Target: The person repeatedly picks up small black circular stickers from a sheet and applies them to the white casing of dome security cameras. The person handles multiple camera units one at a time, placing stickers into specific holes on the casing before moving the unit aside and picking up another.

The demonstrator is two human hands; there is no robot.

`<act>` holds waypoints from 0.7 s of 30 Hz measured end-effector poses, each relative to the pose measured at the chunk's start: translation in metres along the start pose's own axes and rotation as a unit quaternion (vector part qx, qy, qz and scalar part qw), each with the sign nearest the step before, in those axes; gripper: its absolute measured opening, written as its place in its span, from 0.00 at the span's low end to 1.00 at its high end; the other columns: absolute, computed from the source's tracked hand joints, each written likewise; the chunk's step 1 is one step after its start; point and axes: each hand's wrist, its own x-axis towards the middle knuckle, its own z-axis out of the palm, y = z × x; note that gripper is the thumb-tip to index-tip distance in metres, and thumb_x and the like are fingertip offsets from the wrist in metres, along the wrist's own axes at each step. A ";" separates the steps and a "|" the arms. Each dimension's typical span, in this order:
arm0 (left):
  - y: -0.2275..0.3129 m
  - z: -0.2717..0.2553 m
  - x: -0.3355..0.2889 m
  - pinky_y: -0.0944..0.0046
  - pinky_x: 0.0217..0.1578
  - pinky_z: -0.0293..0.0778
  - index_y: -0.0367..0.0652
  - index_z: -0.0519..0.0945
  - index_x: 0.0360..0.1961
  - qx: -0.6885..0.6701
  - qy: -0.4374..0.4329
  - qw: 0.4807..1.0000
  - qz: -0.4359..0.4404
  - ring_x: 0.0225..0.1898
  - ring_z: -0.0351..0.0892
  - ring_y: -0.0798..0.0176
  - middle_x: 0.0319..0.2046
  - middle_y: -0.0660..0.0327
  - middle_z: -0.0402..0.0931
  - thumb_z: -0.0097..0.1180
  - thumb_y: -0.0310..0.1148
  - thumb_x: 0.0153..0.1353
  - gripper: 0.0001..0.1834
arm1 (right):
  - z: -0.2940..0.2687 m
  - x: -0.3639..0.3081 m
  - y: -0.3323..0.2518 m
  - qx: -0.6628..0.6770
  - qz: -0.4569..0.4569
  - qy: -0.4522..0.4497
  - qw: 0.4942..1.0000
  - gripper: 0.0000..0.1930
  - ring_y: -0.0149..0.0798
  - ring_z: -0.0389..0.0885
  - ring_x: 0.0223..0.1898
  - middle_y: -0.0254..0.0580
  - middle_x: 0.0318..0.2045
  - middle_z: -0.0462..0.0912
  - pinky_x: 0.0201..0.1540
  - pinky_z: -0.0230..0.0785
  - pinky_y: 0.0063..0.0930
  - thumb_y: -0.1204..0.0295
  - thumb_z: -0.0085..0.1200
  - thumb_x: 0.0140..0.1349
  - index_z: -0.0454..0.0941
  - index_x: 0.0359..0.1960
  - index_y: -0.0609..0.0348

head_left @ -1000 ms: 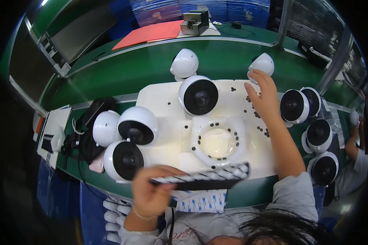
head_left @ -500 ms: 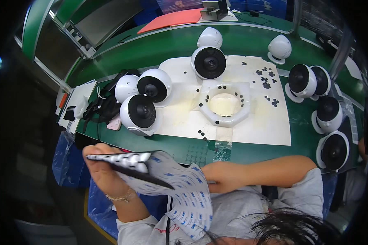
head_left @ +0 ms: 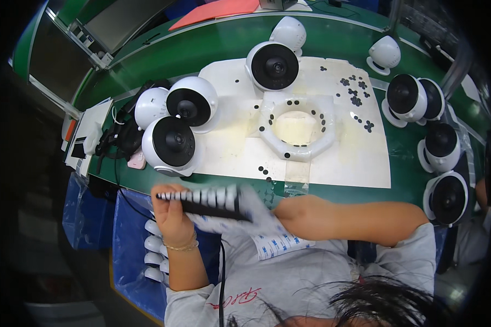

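My left hand point(head_left: 172, 218) is closed on one end of a bendy sheet point(head_left: 281, 246), white with blue print on one face and black and white on the other. At the sheet's right part is my right hand point(head_left: 300, 213), its fingers hidden behind the wrist and smeared by motion. The sheet is held in front of my body, just off the table's near edge. Beyond it lies a white octagonal ring point(head_left: 264, 143) with small black round pads on its top. Behind the ring stands a white ball-shaped camera point(head_left: 275, 66) with a black round front.
Two similar cameras point(head_left: 173, 141) and a white ball-shaped unit point(head_left: 151, 108) stand at the left. Several more point(head_left: 446, 197) line the right side. Black pads point(head_left: 356, 101) dot the white board point(head_left: 360, 163). A blue bin point(head_left: 126, 240) with white shells sits at lower left.
My left hand has moved right with the sheet, toward my right hand. The sheet's hanging part has swung up and right. The whole view has shifted slightly.
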 end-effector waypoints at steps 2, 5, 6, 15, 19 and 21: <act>0.009 0.002 -0.006 0.61 0.19 0.68 0.39 0.67 0.30 -0.130 -0.065 0.989 -0.042 0.16 0.70 0.58 0.25 0.55 0.72 0.52 0.28 0.55 0.07 | 0.005 -0.005 -0.001 -0.055 -0.081 0.068 0.993 0.17 0.38 0.73 0.36 0.40 0.39 0.74 0.37 0.69 0.28 0.73 0.46 0.49 0.72 0.44 0.57; 0.027 -0.003 -0.012 0.59 0.20 0.71 0.37 0.72 0.26 -0.166 -0.196 0.966 -0.022 0.22 0.77 0.51 0.27 0.50 0.75 0.54 0.25 0.50 0.04 | 0.010 -0.010 -0.006 -0.057 -0.114 0.090 0.988 0.18 0.35 0.72 0.36 0.38 0.37 0.73 0.36 0.68 0.25 0.75 0.45 0.49 0.71 0.44 0.58; 0.029 -0.006 -0.012 0.59 0.21 0.72 0.36 0.73 0.26 -0.138 -0.214 0.967 -0.029 0.23 0.77 0.51 0.27 0.49 0.75 0.55 0.24 0.48 0.04 | 0.016 -0.015 -0.007 -0.004 -0.108 0.063 0.992 0.18 0.35 0.72 0.37 0.38 0.37 0.73 0.37 0.68 0.25 0.75 0.46 0.49 0.71 0.44 0.58; 0.003 0.041 0.017 0.71 0.32 0.66 0.38 0.66 0.29 0.201 -0.108 0.960 -0.163 0.29 0.69 0.68 0.28 0.58 0.70 0.53 0.17 0.48 0.10 | -0.049 -0.027 0.022 0.337 0.154 0.065 0.927 0.33 0.43 0.70 0.46 0.53 0.46 0.70 0.48 0.63 0.33 0.65 0.55 0.47 0.59 0.55 0.64; -0.021 0.058 0.034 0.75 0.31 0.65 0.38 0.65 0.33 0.164 -0.087 0.961 -0.203 0.30 0.66 0.75 0.29 0.62 0.69 0.52 0.20 0.53 0.10 | -0.062 -0.017 0.017 0.471 0.111 0.310 0.818 0.37 0.39 0.68 0.50 0.48 0.48 0.69 0.52 0.59 0.29 0.71 0.60 0.47 0.55 0.58 0.61; -0.028 0.065 0.040 0.75 0.31 0.65 0.38 0.65 0.34 0.151 -0.089 0.957 -0.231 0.30 0.66 0.76 0.30 0.63 0.70 0.54 0.21 0.52 0.11 | -0.060 -0.013 0.019 0.377 0.142 0.292 0.867 0.35 0.38 0.68 0.50 0.46 0.47 0.70 0.51 0.59 0.27 0.75 0.58 0.48 0.53 0.59 0.60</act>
